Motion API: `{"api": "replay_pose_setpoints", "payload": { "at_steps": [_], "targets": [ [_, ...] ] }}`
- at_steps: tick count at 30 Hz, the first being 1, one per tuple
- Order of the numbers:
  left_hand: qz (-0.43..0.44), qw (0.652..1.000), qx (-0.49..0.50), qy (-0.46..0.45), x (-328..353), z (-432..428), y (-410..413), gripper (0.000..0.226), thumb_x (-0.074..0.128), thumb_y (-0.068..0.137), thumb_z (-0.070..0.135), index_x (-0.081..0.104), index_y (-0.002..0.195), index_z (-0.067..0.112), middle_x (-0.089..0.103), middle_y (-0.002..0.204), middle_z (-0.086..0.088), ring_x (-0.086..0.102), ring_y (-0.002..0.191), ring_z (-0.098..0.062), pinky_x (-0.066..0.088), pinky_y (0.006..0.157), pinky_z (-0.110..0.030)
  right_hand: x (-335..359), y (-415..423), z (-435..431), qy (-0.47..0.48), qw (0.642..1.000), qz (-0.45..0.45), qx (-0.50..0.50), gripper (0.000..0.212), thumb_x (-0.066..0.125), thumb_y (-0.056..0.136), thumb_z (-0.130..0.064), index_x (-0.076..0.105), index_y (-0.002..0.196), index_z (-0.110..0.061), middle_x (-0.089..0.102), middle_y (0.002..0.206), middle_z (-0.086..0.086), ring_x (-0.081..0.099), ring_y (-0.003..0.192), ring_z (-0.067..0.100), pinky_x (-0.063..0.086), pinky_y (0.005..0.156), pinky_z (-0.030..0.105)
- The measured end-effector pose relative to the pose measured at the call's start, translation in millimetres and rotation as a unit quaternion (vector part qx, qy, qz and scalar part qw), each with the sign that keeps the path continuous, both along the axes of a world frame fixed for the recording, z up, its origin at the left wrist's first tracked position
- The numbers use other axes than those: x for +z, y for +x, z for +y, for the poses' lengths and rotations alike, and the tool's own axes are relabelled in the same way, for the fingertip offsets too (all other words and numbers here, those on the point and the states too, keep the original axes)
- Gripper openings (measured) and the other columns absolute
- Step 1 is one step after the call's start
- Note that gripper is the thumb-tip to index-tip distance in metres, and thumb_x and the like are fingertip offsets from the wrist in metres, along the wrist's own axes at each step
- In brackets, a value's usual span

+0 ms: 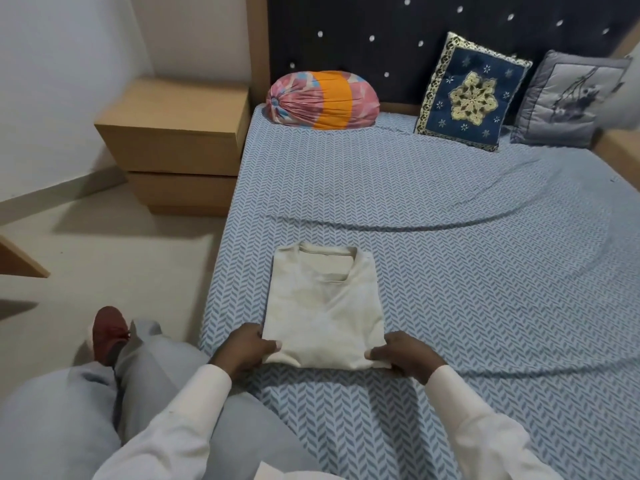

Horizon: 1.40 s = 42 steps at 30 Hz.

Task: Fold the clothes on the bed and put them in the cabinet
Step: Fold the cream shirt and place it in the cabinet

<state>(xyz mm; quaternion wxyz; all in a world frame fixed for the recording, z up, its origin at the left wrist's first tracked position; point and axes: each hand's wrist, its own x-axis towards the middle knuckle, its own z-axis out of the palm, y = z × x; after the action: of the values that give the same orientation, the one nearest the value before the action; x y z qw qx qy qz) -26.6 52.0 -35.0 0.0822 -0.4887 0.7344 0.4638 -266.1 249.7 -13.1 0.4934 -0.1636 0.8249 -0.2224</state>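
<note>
Cream shirt [322, 313] lies folded in a neat rectangle close to the near edge of the bed [450, 220]. We pinch its near corners, left hand [247, 348] on one and right hand [408, 355] on the other, thumbs on top. Whether our fingers reach under every layer is hard to tell. If we lift by the corners alone, the collar end may sag and the fold open; an uneven pull would skew it.
</note>
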Motion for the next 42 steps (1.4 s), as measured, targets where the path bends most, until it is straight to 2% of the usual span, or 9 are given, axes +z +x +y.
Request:
{"api": "replay_pose_setpoints", "payload": {
  "at_steps": [3,10,17,21,24,28,34,37,42],
  "targets": [
    [-0.04,0.999,-0.008,-0.005,-7.3,3.6,10.8,0.039,0.071,0.084,0.037,0.047,0.064,0.015,0.047,0.062,-0.002,0.048,0.058,-0.019,0.033,0.051,-0.026,2.2,1.4,3.6,0.012,1.0,0.004,0.019,0.026,0.074,0.085,-0.019,0.053,0.083,-0.005,0.055,0.068,0.006,0.054,0.038,0.005,0.038,0.038,0.015],
    [-0.113,0.99,-0.047,-0.073,-10.6,11.5,7.2,0.032,0.067,0.082,0.043,0.049,0.088,0.018,0.063,0.102,-0.009,0.061,0.092,-0.026,0.043,0.07,-0.028,-11.6,-15.5,-17.9,0.001,0.992,0.129,0.016,0.033,0.077,0.079,-0.037,0.058,0.073,-0.01,0.064,0.066,0.008,0.063,0.057,0.019,0.05,0.05,0.027],
    [0.054,0.988,0.062,-0.134,-2.3,-20.7,-34.8,0.033,0.066,0.089,0.027,0.058,0.116,0.009,0.067,0.109,-0.011,0.061,0.105,-0.027,0.046,0.084,-0.031,-16.2,-68.2,-97.0,-0.132,0.953,0.246,-0.115,0.027,0.069,0.085,-0.031,0.068,0.107,-0.015,0.07,0.106,0.008,0.063,0.103,0.027,0.046,0.084,0.031],
    [0.102,0.981,0.111,-0.123,-0.6,-56.0,-69.0,0.026,0.061,0.093,0.02,0.061,0.114,0.004,0.066,0.112,-0.015,0.06,0.109,-0.031,0.044,0.084,-0.031,-40.1,-99.4,-128.4,-0.117,0.963,0.153,-0.189,0.019,0.072,0.072,-0.034,0.07,0.078,-0.017,0.067,0.078,0.011,0.062,0.064,0.027,0.052,0.062,0.037],
    [0.126,0.975,0.148,-0.112,-4.0,-80.8,-87.3,0.021,0.06,0.092,0.018,0.061,0.109,0.005,0.066,0.109,-0.014,0.06,0.108,-0.033,0.041,0.08,-0.029,-43.5,-104.1,-129.6,-0.117,0.964,0.11,-0.212,0.016,0.075,0.074,-0.025,0.066,0.084,-0.017,0.06,0.068,0.008,0.051,0.051,0.021,0.042,0.049,0.028],
    [0.14,0.977,0.129,-0.097,-10.4,-112.9,-103.9,0.042,0.061,0.092,0.022,0.055,0.133,0.014,0.06,0.13,-0.011,0.055,0.119,-0.029,0.043,0.098,-0.034,-29.9,-102.3,-134.0,-0.138,0.967,0.072,-0.203,0.005,0.069,0.086,-0.011,0.067,0.09,-0.011,0.057,0.07,0.009,0.047,0.05,0.017,0.039,0.042,0.021],
    [0.132,0.979,0.034,-0.151,-18.9,-141.9,-118.8,0.006,0.068,0.086,0.022,0.066,0.091,0.024,0.067,0.1,-0.003,0.062,0.094,-0.023,0.043,0.073,-0.027,-19.1,-116.7,-138.1,-0.094,0.982,0.157,-0.036,0.033,0.059,0.083,0.001,0.067,0.102,-0.025,0.058,0.073,0.001,0.053,0.063,0.017,0.04,0.045,0.02],
    [0.118,0.981,-0.001,-0.157,-22.9,-148.2,-116.9,0.01,0.067,0.086,0.031,0.067,0.095,0.027,0.063,0.101,-0.004,0.06,0.09,-0.02,0.044,0.074,-0.028,-18.1,-119.1,-140.5,-0.087,0.982,0.164,0.017,0.04,0.053,0.088,-0.004,0.064,0.11,-0.035,0.061,0.083,-0.001,0.059,0.075,0.017,0.047,0.055,0.021],
    [0.15,0.98,0.011,-0.133,-24.1,-151.5,-116.8,0.02,0.062,0.092,0.026,0.071,0.106,0.016,0.067,0.106,0.0,0.058,0.094,-0.013,0.041,0.079,-0.023,-21.4,-123.4,-145.7,-0.089,0.985,0.148,-0.017,0.012,0.058,0.091,-0.016,0.069,0.094,-0.017,0.069,0.081,0.006,0.063,0.071,0.019,0.05,0.058,0.026]
  ]
}}
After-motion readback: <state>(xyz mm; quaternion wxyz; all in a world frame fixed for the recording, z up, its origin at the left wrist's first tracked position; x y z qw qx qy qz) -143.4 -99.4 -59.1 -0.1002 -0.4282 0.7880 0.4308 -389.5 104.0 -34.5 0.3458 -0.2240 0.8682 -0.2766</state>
